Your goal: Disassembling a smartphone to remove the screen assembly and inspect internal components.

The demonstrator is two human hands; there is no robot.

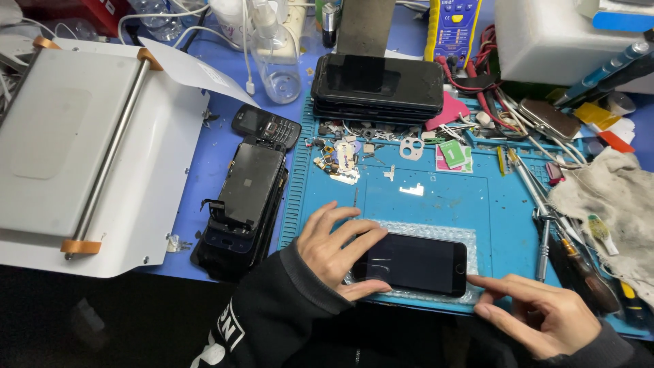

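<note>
My left hand [334,249] presses flat on a black phone [415,262] lying on the blue mat [436,197]; my right hand [538,313] points at its end, perhaps touching.

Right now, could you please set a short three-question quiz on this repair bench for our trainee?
1. True or false: the left hand rests on the dark smartphone.
2. What does the smartphone lie on? A) a bubble-wrap pad on the blue work mat B) the white machine C) the grey rag
3. Which hand points a finger at the phone's end with the round button?

Key: 1 true; 2 A; 3 the right hand.
</note>
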